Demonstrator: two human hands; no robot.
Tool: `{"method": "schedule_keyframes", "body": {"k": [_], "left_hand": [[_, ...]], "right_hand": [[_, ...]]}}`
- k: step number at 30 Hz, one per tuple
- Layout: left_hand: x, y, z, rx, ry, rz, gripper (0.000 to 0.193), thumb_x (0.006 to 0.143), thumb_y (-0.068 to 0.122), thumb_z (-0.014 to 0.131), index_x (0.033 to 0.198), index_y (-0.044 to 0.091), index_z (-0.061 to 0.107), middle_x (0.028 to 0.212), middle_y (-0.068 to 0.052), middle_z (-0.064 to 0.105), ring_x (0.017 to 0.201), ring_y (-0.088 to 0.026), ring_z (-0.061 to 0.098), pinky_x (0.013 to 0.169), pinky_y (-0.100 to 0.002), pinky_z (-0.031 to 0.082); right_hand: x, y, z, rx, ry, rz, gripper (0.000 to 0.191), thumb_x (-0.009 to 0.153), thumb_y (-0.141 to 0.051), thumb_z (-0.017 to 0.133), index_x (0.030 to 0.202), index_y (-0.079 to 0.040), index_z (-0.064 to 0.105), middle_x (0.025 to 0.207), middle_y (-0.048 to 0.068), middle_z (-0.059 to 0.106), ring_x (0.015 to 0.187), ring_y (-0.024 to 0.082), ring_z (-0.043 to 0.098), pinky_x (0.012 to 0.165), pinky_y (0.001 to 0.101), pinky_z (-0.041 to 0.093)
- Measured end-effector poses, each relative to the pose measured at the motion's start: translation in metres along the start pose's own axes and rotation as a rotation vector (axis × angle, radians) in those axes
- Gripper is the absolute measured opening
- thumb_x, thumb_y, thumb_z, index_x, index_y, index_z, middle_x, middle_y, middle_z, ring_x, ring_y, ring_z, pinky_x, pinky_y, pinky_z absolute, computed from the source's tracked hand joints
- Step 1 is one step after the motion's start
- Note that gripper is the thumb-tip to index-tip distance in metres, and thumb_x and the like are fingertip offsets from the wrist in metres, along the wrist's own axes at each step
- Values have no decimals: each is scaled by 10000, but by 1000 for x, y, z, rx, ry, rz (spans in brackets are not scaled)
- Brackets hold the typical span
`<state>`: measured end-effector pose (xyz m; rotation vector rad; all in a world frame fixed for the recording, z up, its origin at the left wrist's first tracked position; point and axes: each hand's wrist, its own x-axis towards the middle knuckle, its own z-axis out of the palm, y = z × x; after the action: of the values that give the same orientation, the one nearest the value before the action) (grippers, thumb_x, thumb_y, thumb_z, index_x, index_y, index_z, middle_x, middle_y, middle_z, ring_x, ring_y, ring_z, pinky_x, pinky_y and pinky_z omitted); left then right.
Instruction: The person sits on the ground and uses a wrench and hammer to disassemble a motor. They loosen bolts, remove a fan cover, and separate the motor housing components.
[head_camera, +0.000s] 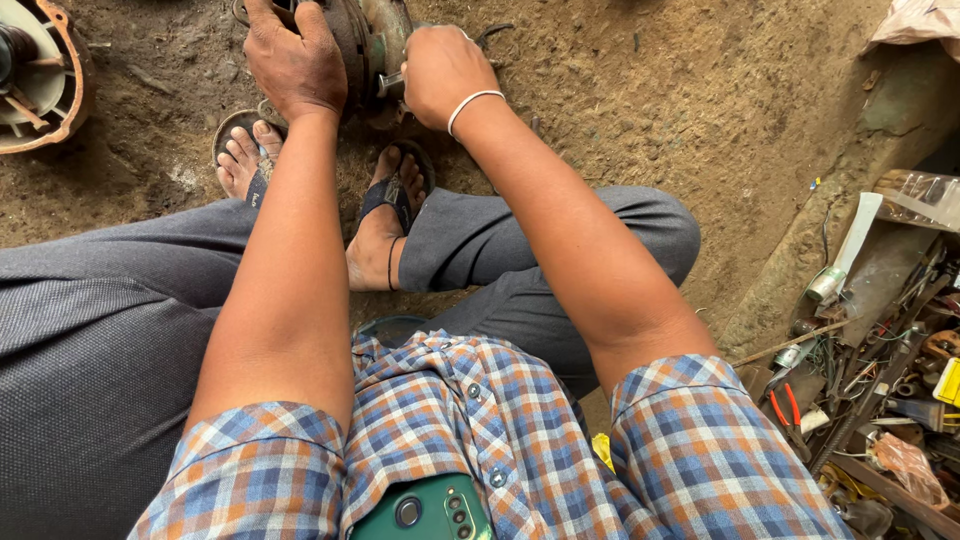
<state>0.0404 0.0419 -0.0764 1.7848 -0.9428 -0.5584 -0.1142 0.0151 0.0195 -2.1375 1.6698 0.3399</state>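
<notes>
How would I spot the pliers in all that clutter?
Look to the heap of scrap and tools on the ground at the picture's right edge, beside the person's right sleeve. At the heap's near left side lie the pliers. Their bright red handles set them apart from the dull grey and rusty metal around them.

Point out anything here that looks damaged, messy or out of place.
The heap of tools at the right lies jumbled in the dirt, with red-handled pliers mixed among scrap. The left hand and right hand grip a rusty, grimy motor set on bare ground. Nothing looks spilled.
</notes>
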Motion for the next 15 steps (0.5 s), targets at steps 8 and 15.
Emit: {"method": "schedule_keyframes", "body": {"k": [8, 15], "left_hand": [[-1, -10, 5, 17, -14, -8, 377, 953, 286, 578, 1270, 80, 586, 820, -131, 730, 740, -317, 715, 747, -506, 558], [-2, -25, 12, -15, -14, -15, 363, 952, 315, 571, 1211, 63, 593, 806, -155, 730, 741, -350, 715, 751, -507, 547]], "right_hand": [[-40, -20, 15, 147, 164, 80, 189, 924, -162, 607, 938, -30, 741, 1001, 224, 716, 946, 388, 699, 855, 477, 549], [-49, -24, 45, -6, -199, 216, 242, 836, -240, 672, 982, -73, 768, 1023, 234, 723, 963, 410, 720, 850, 499, 582]]}}
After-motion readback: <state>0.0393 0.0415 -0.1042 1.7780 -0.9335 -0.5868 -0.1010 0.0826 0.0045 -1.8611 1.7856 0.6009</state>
